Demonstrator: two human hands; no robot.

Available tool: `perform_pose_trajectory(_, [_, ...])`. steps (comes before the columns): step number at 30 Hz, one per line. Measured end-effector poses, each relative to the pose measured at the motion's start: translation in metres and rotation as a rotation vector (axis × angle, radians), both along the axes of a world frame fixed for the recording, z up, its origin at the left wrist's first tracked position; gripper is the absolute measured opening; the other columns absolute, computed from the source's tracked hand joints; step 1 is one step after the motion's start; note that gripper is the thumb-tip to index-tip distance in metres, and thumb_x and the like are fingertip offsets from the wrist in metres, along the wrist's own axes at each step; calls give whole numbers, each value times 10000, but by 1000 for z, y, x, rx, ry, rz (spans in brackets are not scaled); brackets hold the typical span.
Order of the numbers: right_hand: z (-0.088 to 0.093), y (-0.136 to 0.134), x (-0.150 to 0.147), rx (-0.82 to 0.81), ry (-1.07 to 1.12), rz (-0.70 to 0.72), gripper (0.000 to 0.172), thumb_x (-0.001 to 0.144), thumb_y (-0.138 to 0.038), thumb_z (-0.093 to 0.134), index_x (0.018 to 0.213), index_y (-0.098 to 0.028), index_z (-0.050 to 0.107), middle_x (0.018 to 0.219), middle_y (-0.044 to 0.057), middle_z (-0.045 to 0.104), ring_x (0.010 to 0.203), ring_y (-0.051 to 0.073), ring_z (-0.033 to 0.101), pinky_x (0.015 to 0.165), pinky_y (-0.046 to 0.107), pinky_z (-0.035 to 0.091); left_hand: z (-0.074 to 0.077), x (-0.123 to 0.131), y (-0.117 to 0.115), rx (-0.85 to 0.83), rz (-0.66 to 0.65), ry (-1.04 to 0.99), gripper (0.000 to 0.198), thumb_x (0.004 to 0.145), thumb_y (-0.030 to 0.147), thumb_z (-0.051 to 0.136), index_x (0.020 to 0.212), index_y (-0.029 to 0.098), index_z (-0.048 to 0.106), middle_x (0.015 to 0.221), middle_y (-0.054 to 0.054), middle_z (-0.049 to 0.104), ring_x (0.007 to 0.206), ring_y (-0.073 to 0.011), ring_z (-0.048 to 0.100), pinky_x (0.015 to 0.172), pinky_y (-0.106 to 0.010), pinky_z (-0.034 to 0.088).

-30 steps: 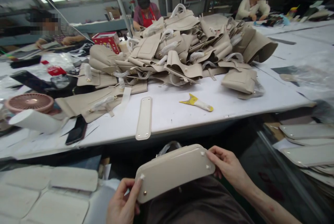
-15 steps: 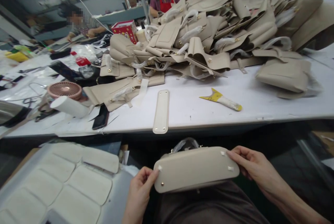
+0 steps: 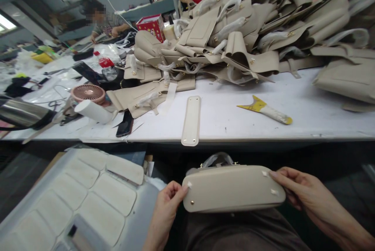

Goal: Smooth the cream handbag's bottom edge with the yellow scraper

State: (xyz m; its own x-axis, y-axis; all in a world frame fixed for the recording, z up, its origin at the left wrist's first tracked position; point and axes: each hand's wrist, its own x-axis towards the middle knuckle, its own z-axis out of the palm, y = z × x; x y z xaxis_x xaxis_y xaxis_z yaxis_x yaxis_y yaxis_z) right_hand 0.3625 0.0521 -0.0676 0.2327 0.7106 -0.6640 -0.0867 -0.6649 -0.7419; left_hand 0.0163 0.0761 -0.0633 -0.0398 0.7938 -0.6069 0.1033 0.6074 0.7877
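A beige bag lies over my lap with its long rounded base facing me. My left hand pinches the base's left end, thumb beside a small white patch. At the right end my right hand grips the edge, thumb near another white patch. A metal stud shows at the lower left of the base, and a plastic-wrapped handle rises behind it. On the table in front lies a beige strip with studs at its corners.
The white table bears a heap of beige bags, a yellow-and-white tool, a phone, a white roll and a pink fan. At lower left, beige panels lie on a board. Two people are beyond.
The whole view has shifted, so the table, bag and both hands appear farther right. Both hands keep their hold on the bag, its base now a little more level.
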Motion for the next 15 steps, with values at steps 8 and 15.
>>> perform_pose_trajectory(8, [-7, -1, 2, 44, 32, 1, 535, 674, -653, 746, 675, -150, 565, 510, -60, 394, 431, 45, 310, 393, 182, 193, 3, 3, 2, -16, 12, -3, 513, 675, 608, 750, 660, 165, 493, 573, 63, 402, 529, -66, 263, 486, -190, 195])
perform_pose_trajectory(15, [3, 3, -5, 98, 59, -40, 466, 696, -573, 755, 657, -178, 510, 447, -83, 386, 380, 47, 313, 357, 180, 202, -6, 1, 5, -110, -7, 31, 661, 483, 740, 783, 617, 170, 476, 483, 107, 236, 466, -40, 144, 489, -201, 57])
